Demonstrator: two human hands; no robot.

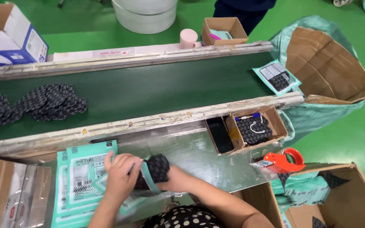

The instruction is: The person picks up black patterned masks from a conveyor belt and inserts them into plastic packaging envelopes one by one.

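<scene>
My left hand [120, 175] holds open a teal packaging pouch [146, 179] over a steel work shelf [199, 158]. My right hand [175, 178] grips a folded stack of black patterned masks [159, 166] that sits partly inside the pouch mouth. Under my left hand lies a stack of flat teal pouches [81, 177]. More loose black patterned masks [49, 101] lie in a heap on the dark green conveyor belt [157, 86] at the left.
A small cardboard box with masks [256, 128] and a dark phone [219, 134] sit at the belt's near edge. A red tape dispenser [284, 160] lies right. A filled pouch [276, 76] rests at the belt end above a cardboard-lined sack [330, 67]. A person [243, 8] stands beyond the belt.
</scene>
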